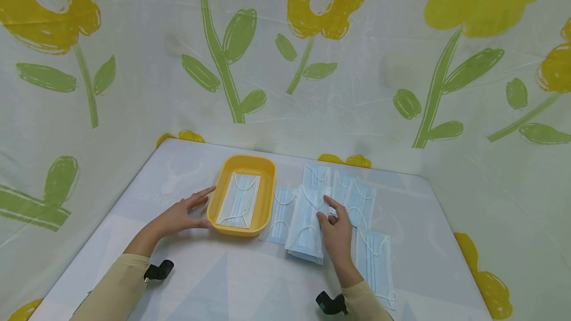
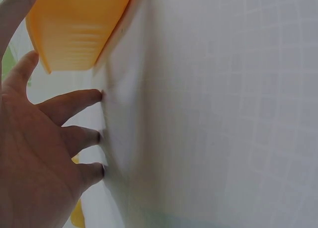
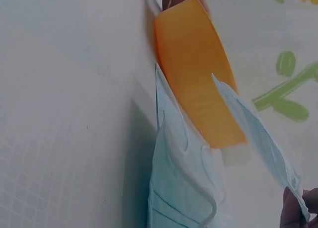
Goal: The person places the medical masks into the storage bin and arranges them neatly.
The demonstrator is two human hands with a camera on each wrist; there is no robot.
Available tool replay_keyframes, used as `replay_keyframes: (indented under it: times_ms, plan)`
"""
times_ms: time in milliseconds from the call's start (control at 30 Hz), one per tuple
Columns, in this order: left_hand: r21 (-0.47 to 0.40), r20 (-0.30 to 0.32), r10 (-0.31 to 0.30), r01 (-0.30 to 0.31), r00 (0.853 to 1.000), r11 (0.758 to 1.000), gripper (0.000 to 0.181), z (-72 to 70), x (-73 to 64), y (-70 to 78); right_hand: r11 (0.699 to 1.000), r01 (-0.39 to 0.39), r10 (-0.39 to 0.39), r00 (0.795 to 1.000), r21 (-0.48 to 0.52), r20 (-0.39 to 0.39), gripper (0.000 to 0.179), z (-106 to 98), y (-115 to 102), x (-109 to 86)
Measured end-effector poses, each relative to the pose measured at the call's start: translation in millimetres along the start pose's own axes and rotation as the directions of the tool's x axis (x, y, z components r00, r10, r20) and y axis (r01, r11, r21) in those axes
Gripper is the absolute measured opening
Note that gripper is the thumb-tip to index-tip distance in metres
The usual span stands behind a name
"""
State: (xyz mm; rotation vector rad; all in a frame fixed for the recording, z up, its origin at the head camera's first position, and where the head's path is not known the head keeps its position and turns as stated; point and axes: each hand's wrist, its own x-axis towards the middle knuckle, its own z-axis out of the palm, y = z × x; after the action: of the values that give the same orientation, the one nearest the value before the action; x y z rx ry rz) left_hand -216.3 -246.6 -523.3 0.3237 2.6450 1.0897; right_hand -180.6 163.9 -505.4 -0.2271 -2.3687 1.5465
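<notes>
My right hand (image 1: 337, 236) pinches the right edge of a light blue face mask (image 1: 305, 224) between thumb and fingers. In the right wrist view the held face mask (image 3: 256, 131) is lifted above the table, tilted, beside the tray. A yellow tray (image 1: 272, 182) stands to the left with one face mask (image 1: 241, 197) lying flat inside. My left hand (image 1: 178, 218) is at the tray's left side, fingers spread, thumb near its lower corner. In the left wrist view the left hand (image 2: 42, 148) has its index fingertip at the tray's rim, the other fingers extended.
Several face masks lie right of the tray, partly overlapping: one face mask (image 1: 280, 212) beside it, another face mask (image 1: 363, 199) behind my right hand, and a face mask (image 1: 376, 261) nearer the front. A flower-printed curtain (image 1: 348, 103) surrounds the table (image 1: 250, 281).
</notes>
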Motion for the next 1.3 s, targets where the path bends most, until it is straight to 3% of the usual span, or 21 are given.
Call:
replay_keyframes:
  times_ms: [833,1300]
  plan:
    - [-0.036,-0.013,0.008,-0.008,1.000,0.999,0.105,1.7,0.9,-3.7,0.996,0.041,-0.044,0.998,0.073,0.039,0.046,22.3,-23.0,1.7]
    - [-0.026,-0.013,0.004,-0.004,1.000,1.000,0.105,0.9,-0.8,1.3,0.991,0.065,-0.074,0.994,0.118,0.075,0.046,43.8,-39.5,6.5]
